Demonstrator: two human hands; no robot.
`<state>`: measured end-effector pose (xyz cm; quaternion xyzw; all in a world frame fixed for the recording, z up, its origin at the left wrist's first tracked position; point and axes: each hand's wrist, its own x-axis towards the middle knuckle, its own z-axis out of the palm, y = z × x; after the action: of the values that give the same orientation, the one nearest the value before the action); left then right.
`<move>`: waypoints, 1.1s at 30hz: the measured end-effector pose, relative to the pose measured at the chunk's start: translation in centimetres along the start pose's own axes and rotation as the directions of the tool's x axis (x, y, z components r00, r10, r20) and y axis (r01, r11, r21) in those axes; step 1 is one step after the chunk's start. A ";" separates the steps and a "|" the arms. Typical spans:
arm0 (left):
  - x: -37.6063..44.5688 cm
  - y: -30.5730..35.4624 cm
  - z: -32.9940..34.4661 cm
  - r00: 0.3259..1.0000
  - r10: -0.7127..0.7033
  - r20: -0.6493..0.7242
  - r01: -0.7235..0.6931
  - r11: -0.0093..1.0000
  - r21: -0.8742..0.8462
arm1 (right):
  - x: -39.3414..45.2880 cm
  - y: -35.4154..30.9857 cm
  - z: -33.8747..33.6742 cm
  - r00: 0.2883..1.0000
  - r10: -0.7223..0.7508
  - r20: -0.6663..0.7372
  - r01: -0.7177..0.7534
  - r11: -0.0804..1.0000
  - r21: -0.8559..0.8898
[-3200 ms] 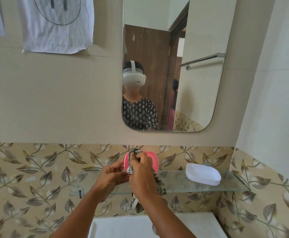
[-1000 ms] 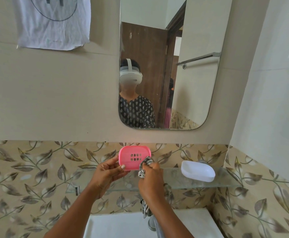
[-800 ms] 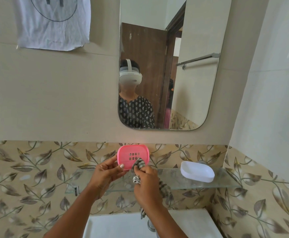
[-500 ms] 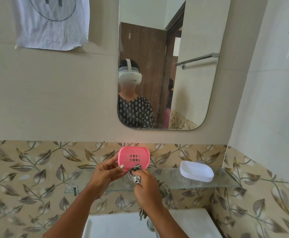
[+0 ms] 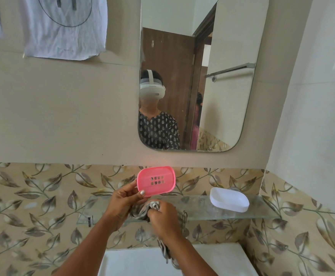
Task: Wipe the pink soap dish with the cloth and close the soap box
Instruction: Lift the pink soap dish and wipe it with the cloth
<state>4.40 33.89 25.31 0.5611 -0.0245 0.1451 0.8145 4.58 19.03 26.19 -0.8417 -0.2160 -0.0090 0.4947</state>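
Note:
My left hand (image 5: 124, 202) holds the pink soap dish (image 5: 156, 181) by its lower left corner, tilted up with its slotted face toward me, above the glass shelf (image 5: 198, 208). Just below the dish, my right hand (image 5: 162, 218) is closed around a bunched grey patterned cloth (image 5: 142, 210), whose tail hangs down past my wrist. The cloth is apart from the dish. A white soap box part (image 5: 229, 199) lies open side up on the right of the shelf.
A wall mirror (image 5: 194, 76) hangs above the shelf and reflects me and a doorway. A white washbasin (image 5: 134, 261) sits below my arms. White cloths hang on the wall at upper left (image 5: 63, 26). A side wall closes in on the right.
My right hand with the cloth has dropped from the dish's lower right edge to below it. The left hand has turned the dish a little, its slotted face now fully exposed.

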 end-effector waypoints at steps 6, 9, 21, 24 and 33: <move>-0.1 -0.1 0.0 1.000 0.009 -0.003 -0.009 1.000 0.020 | 0.7 -0.2 -1.3 0.909 0.415 -0.032 -0.325 0.755 0.569; 0.1 -0.2 -0.3 1.000 -0.005 0.006 0.005 1.000 -0.001 | 1.1 0.0 -2.3 0.818 0.546 -0.182 -0.241 0.612 0.753; 0.4 -0.5 -0.5 0.995 -0.041 0.093 0.036 0.998 0.050 | 2.7 -1.6 0.5 0.929 -0.055 -0.367 0.149 0.961 0.234; 0.4 -0.6 -0.8 0.995 -0.018 0.099 0.009 0.996 0.091 | 1.9 -1.5 1.7 0.938 -0.257 -0.231 0.285 0.954 0.095; 0.4 -0.5 -0.5 0.999 0.023 0.049 -0.021 0.999 -0.030 | 1.6 -0.9 -2.3 0.985 -0.100 -0.137 0.126 0.972 0.197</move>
<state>4.80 34.27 24.76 0.5521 -0.0529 0.1398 0.8203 6.13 18.01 28.52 -0.7704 -0.2315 -0.0683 0.5901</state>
